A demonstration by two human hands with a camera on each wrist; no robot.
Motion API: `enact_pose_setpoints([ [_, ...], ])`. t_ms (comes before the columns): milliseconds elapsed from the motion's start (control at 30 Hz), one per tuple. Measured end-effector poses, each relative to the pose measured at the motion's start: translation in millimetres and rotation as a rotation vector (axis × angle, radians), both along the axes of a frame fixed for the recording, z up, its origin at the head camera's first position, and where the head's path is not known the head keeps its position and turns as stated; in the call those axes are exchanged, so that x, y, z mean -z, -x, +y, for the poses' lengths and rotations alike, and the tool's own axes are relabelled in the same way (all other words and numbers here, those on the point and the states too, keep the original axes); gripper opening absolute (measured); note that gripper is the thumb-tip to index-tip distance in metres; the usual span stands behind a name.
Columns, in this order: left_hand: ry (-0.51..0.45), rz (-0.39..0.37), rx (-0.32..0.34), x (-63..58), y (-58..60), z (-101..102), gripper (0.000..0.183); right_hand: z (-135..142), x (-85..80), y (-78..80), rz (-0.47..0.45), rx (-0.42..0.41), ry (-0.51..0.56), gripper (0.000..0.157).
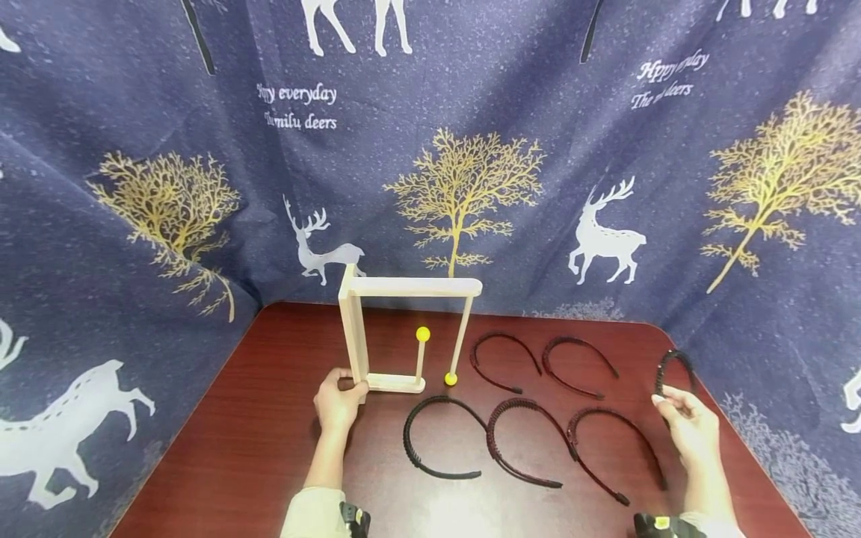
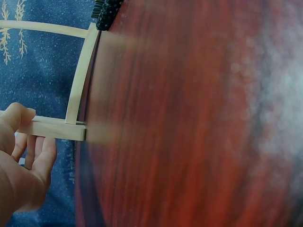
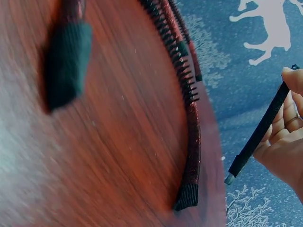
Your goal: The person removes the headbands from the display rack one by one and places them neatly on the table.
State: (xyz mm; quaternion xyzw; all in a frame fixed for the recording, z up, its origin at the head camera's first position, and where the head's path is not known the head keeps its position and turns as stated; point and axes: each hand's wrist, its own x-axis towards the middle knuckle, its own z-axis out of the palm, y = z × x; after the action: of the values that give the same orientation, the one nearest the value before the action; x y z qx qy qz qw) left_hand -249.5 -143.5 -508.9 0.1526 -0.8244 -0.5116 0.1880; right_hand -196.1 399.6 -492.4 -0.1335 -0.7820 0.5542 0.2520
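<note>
At the left of the table my left hand (image 1: 339,403) grips the lower end of a pale wooden rack (image 1: 415,287). Its thumb and fingers close on a flat wooden bar (image 2: 57,130) in the left wrist view. Two thin rods on the rack end in yellow balls (image 1: 422,334). Over the right side of the table, my right hand (image 1: 693,430) pinches a black headband (image 1: 679,354); one straight end of that headband (image 3: 262,125) points down from the fingers in the right wrist view.
Several headbands lie between the hands: a black headband (image 1: 407,433) and dark red headbands (image 1: 494,433), some overlapping. The brown table (image 1: 255,441) reaches back to a blue cloth (image 1: 430,97) printed with deer and trees.
</note>
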Motion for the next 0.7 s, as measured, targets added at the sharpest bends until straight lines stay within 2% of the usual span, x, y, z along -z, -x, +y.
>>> enact_pose_setpoints([
  [133, 0.0, 0.001, 0.005, -0.5, -0.8, 0, 0.026, 4, -2.9, 2.6, -0.075, -0.014, -0.068, 0.014],
  [333, -0.004, 0.001, 0.01, -0.9, -0.9, 0, 0.026, 14, 4.1, 10.8, -0.114, -0.049, -0.151, 0.021],
  [567, -0.014, 0.009, 0.008, -0.4, -0.8, 0, 0.026, 16, 15.6, 23.0, -0.082, -0.09, -0.212, 0.029],
  [700, -0.017, 0.003, 0.011, -1.2, -0.7, 0, 0.026, 17, 19.3, 29.8, -0.108, -0.092, -0.242, 0.034],
])
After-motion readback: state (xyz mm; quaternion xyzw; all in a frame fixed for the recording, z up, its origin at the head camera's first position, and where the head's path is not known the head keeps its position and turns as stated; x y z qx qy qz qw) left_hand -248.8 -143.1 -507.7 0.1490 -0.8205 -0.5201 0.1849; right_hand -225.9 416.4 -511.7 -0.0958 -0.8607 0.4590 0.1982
